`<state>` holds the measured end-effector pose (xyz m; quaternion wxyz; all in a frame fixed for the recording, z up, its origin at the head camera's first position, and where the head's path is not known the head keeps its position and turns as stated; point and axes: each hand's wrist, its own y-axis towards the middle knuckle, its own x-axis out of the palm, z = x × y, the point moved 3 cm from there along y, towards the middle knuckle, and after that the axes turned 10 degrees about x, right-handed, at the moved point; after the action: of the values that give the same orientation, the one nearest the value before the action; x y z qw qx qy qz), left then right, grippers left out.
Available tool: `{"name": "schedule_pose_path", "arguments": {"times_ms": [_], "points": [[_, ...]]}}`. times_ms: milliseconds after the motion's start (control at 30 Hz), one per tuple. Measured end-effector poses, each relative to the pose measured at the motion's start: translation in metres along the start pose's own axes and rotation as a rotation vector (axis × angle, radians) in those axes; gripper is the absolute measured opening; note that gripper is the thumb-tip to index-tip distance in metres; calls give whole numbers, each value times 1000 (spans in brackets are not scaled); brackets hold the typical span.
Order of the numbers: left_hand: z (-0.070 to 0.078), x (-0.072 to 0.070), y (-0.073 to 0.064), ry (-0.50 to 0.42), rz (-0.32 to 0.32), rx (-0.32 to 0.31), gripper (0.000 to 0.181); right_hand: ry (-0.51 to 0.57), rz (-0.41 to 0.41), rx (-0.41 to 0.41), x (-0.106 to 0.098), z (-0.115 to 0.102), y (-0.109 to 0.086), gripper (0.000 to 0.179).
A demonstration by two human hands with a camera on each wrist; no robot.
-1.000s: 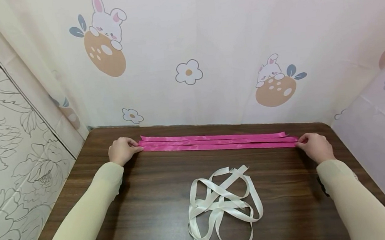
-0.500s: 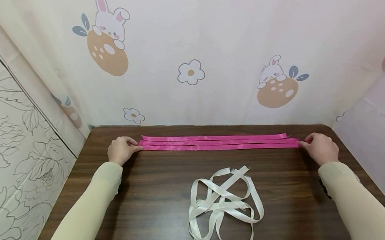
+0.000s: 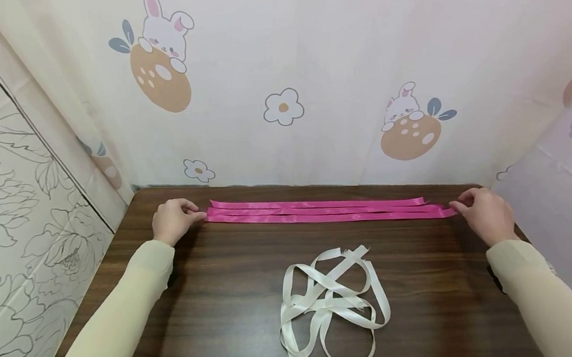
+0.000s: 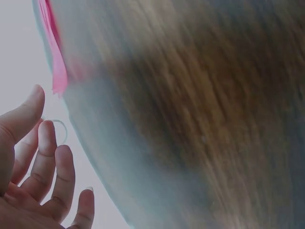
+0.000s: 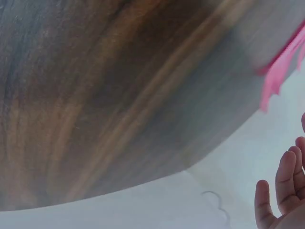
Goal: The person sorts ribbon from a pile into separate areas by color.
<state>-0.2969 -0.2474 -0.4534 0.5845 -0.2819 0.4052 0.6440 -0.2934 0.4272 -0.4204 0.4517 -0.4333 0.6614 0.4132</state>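
Pink satin ribbon strips (image 3: 294, 212) lie side by side across the back of the brown table. At their left end is my left hand (image 3: 172, 221); in the left wrist view its thumb and fingers (image 4: 46, 138) are spread, with a gap between them and the pink ribbon end (image 4: 59, 78). My right hand (image 3: 488, 213) is just beyond the right end, where one ribbon tip bends out toward it. In the right wrist view the relaxed fingers (image 5: 286, 181) stand apart from the ribbon ends (image 5: 272, 86); the thumb is out of sight there.
A loose tangle of cream ribbon (image 3: 324, 307) lies on the table (image 3: 215, 300) nearer the front. Behind the table hangs a pale curtain (image 3: 327, 71) printed with rabbits and flowers. A panel with line-drawn flowers (image 3: 1, 229) stands at the left.
Both hands have let go of the pink ribbon ends and moved slightly outward, the left one leftward, the right one rightward. One right ribbon tip now reaches further right. The cream ribbon stays put.
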Motion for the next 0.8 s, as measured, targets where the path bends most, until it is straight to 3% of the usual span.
{"name": "schedule_pose_path", "arguments": {"times_ms": [433, 800], "points": [[33, 3, -7, -57, 27, 129, 21, 55, 26, -162, -20, -55, -35, 29], [74, 13, -21, -116, -4, 251, 20, 125, 202, -440, -24, -103, -83, 19]]}}
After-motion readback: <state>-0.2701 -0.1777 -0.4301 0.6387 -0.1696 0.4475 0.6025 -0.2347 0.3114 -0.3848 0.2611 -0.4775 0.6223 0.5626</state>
